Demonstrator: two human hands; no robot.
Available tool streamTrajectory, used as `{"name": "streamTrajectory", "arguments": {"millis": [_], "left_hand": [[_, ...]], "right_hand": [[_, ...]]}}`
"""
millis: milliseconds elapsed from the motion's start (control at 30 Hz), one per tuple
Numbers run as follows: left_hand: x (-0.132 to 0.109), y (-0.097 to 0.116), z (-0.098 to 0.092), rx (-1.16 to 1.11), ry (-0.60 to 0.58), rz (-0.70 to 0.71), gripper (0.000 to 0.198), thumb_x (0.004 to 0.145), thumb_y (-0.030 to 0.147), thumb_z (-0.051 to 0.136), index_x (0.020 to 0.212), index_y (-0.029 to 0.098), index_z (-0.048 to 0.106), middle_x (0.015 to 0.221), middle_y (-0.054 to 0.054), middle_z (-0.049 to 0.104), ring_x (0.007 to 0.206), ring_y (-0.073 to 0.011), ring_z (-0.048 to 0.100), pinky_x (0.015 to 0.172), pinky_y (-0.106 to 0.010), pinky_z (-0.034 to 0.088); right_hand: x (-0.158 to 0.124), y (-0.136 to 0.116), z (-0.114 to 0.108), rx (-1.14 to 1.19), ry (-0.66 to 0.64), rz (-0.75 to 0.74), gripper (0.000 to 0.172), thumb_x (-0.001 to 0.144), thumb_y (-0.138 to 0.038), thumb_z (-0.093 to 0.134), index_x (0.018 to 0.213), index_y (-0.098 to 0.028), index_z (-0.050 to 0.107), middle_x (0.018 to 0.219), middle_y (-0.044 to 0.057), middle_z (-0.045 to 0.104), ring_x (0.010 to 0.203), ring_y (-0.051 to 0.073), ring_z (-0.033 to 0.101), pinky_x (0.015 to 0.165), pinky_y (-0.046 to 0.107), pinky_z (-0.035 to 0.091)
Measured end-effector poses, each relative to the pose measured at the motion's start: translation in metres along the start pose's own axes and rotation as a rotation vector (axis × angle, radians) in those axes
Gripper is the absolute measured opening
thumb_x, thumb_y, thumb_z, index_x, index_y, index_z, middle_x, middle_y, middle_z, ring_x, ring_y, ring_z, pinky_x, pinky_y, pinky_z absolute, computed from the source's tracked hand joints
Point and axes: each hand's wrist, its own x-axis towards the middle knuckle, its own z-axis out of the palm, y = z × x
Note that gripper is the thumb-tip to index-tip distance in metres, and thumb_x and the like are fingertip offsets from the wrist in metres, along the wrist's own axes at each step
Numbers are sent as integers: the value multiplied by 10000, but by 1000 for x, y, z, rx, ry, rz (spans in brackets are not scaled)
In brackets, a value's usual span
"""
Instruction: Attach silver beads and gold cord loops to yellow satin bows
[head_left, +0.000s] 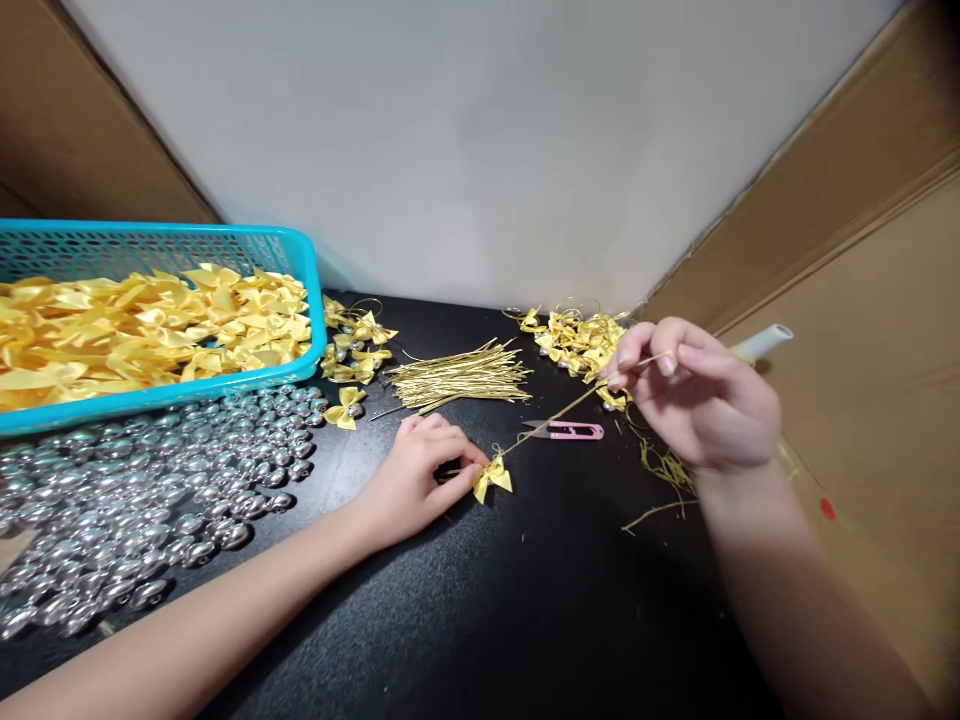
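Left hand (420,470) pinches the bow (493,478), likely soft and light; right hand (697,400) pinches the thin, probably bendy wire (555,410) at its end.

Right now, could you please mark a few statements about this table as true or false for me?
The left hand pinches a yellow bow on the black table. True.
The right hand holds the pink snips. False: they lie on the table between the hands; its fingers pinch a gold wire.
The blue basket holds ribbon bows. True.
The silver beads lie inside the basket. False: they are spread on the table in front of it.
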Motion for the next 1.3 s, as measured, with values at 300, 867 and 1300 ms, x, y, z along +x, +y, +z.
{"name": "streamTrajectory", "arguments": {"millis": [300,867,1300], "left_hand": [[-1,4,-1,-121,-63,3,227,880,181,495,932,240,709,767,-2,687,753,-181,562,774,-361,401],[3,12,-9,-450,-144,-32,261,897,208,491,700,198,662,668,1,667,672,-150,570,671,-284,429],[-5,7,-11,-606,-99,-69,247,754,116,458,524,178,522,551,19,492,613,-138,445,605,-268,350]], "right_hand": [[17,33,-17,97,132,225,145,772,-284,562,657,-210,514,772,6,660,691,133,633,793,325,539],[24,45,-23,339,296,376,134,812,-160,486,694,-183,544,717,33,719,691,121,712,695,248,588],[20,37,-37,-427,-179,455,106,754,-255,604,686,-178,579,713,22,669,687,142,640,634,255,492]]}}
